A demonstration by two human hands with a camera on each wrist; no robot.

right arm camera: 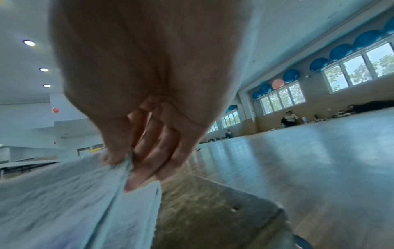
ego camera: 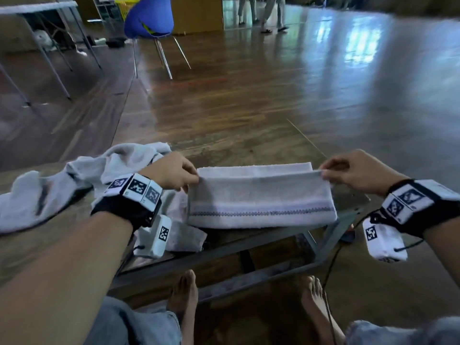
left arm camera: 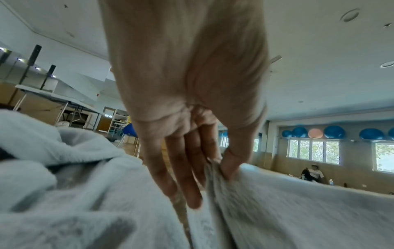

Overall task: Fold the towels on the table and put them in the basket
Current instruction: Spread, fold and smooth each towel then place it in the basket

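A pale grey towel (ego camera: 258, 197) with a patterned stripe lies partly folded on the low table (ego camera: 239, 235). My left hand (ego camera: 191, 179) pinches its upper left corner; in the left wrist view the thumb and forefinger of that hand (left arm camera: 215, 166) clamp the towel (left arm camera: 277, 202) edge. My right hand (ego camera: 323, 173) pinches the upper right corner, and the right wrist view shows the hand (right arm camera: 127, 161) gripping the towel (right arm camera: 64, 193) fold. The folded layer is lifted slightly between both hands. No basket is in view.
A crumpled grey towel (ego camera: 74, 180) lies on the table to the left, close to my left wrist. A blue chair (ego camera: 149, 18) and a folding table (ego camera: 37, 8) stand on the wooden floor beyond. My bare feet (ego camera: 184, 295) are under the table.
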